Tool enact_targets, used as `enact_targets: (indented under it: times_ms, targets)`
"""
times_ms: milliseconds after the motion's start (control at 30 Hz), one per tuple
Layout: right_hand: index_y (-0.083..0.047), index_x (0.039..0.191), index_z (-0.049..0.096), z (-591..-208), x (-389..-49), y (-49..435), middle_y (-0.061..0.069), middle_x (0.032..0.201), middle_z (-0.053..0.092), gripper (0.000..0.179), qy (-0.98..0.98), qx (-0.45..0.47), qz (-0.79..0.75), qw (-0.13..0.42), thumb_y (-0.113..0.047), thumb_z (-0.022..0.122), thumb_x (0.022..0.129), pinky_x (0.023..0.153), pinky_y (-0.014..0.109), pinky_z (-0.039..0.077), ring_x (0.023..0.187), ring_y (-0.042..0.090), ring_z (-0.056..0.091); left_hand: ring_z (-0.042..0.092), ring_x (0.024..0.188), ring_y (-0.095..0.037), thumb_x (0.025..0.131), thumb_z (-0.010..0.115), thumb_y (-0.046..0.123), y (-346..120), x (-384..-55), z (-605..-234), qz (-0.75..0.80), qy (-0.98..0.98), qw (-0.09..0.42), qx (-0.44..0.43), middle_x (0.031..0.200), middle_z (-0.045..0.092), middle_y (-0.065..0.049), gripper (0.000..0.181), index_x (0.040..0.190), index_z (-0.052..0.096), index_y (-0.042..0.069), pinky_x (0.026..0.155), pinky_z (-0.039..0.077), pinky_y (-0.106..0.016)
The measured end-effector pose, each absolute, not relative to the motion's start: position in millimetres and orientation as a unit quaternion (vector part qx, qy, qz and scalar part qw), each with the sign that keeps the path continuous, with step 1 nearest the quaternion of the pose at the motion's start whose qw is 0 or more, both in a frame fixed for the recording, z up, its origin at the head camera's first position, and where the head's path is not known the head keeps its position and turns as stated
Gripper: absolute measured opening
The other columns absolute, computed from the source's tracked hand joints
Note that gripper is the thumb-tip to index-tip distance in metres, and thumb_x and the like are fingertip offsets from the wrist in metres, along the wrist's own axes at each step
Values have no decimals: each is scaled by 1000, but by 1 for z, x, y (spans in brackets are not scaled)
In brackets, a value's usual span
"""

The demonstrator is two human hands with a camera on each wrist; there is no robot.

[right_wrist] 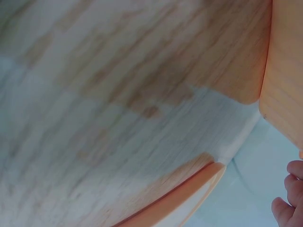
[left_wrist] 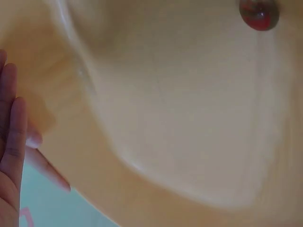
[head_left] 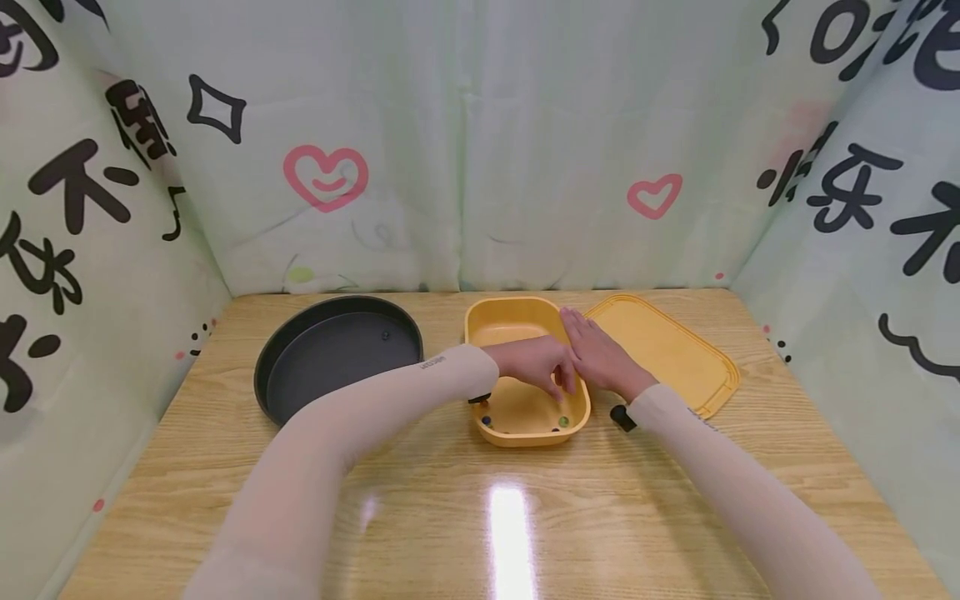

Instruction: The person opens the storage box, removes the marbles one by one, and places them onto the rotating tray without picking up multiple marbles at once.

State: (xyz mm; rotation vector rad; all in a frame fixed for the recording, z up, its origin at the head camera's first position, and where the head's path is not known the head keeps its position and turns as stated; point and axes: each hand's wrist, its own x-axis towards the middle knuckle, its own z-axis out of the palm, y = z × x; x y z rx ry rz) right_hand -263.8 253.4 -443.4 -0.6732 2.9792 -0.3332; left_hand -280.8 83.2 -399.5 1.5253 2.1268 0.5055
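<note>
My left hand (head_left: 536, 364) reaches over the orange-yellow rectangular plastic box with rounded corners (head_left: 525, 440), which stands in the middle of the counter (head_left: 420, 517) of light wood grain. The fingers of this hand are bent and point down inside the box, close to its right wall; I cannot tell whether they pinch something there.

My right hand (head_left: 600, 350) is released, with its fingers straight and together, and it lies along the right rim of the box, its fingertips just beside my left hand. At its wrist I see a small black device (head_left: 623, 418).

On the floor of the box, at the near end, there are small shiny balls: a dark blue one (head_left: 487, 422) at the left and a green one (head_left: 564, 422) at the right. The left wrist view shows a dark and red glass ball (left_wrist: 259, 19) in the box.

To the left of the box stands a dark grey round pan (head_left: 322, 358) with a low wall, and one small dark ball (head_left: 386, 336) lies in its right part. To the right of the box lies a flat orange-yellow plastic lid (head_left: 663, 350). Behind the counter hangs a pale curtain (head_left: 525, 125) with pink hearts.
</note>
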Motion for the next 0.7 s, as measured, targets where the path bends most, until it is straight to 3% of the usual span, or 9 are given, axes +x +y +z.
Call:
enact_targets:
  times_ms: [267,700]
  targets:
    - [9,147,8,-443,-262,254,26,154,13,59,967,-221,-121,35,-20,33,101,115,54,12,144,39,11,60,81,-5,74,78,19,95,-276,-410,141,766,244,578,92,72,-1,22,93,76,9,75,47,-11]
    - [10,146,12,-443,-262,253,26,154,17,59,969,-220,-111,20,-17,35,99,115,53,15,143,39,16,60,75,-4,78,75,13,102,-270,-430,91,764,277,576,88,73,-2,16,93,75,8,72,47,-10]
